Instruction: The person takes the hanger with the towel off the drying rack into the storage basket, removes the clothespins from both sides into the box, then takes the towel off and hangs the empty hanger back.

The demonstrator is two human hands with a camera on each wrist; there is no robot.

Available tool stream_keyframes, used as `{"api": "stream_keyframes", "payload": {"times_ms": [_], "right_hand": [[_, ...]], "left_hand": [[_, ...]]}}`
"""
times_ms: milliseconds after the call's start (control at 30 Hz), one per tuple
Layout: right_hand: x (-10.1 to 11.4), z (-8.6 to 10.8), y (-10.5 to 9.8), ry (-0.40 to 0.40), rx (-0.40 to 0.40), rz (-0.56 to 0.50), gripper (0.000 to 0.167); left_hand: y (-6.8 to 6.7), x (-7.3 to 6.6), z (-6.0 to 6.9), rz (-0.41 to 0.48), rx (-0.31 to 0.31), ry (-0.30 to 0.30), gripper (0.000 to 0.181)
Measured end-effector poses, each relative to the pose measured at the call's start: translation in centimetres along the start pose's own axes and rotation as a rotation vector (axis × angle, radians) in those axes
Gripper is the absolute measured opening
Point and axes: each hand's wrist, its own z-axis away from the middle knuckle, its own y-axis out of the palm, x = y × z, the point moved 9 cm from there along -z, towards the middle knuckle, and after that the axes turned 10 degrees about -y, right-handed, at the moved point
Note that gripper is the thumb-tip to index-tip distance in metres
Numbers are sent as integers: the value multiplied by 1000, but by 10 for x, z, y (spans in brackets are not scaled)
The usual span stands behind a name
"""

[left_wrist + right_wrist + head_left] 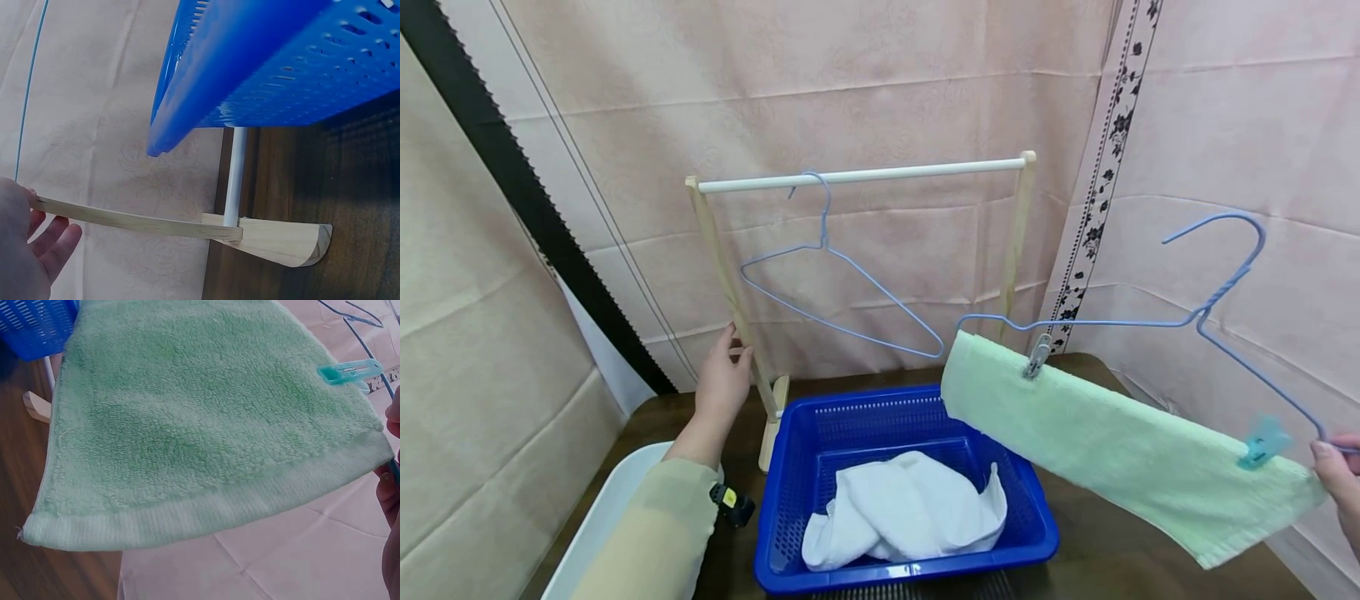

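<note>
My right hand (1347, 479) pinches the lower right corner of a blue wire hanger (1120, 322). A light green towel (1120, 433) hangs from it, held by a grey clip (1037, 357) and a teal clip (1265, 442); the right wrist view shows the towel (187, 425) close up. At the left post (722, 250) of a wooden rack my left hand (724, 383) touches the wood, fingers loosely bent; in the left wrist view the hand (31, 244) is at the post's side. An empty blue hanger (842, 329) hangs on the rack's white rod (910, 173).
In front of the rack stands a blue basket (1045, 533) with a crumpled white cloth (910, 508) inside. A pale tub (617, 492) lies beneath my left forearm. The brown table (1097, 550) extends right of the basket, with curtains behind.
</note>
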Motion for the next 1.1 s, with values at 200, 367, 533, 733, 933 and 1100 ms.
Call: {"api": "stream_keyframes", "payload": {"times_ms": [200, 367, 533, 733, 933, 1100], "right_hand": [[-52, 6, -9, -36, 42, -16, 34], [105, -10, 26, -15, 21, -95, 46], [184, -24, 48, -200, -10, -318, 40], [206, -33, 73, -313, 93, -453, 17], [224, -36, 99, -344, 181, -325, 19], [237, -37, 123, -387, 221, -322, 21]], "left_hand": [[0, 2, 0, -16, 1, -5, 56], [0, 4, 0, -9, -4, -6, 55], [0, 4, 3, 2, 0, -2, 53], [-3, 9, 10, -20, 10, -27, 51], [-9, 11, 21, -50, 9, -51, 46], [-15, 10, 34, -81, 8, -42, 44]]}}
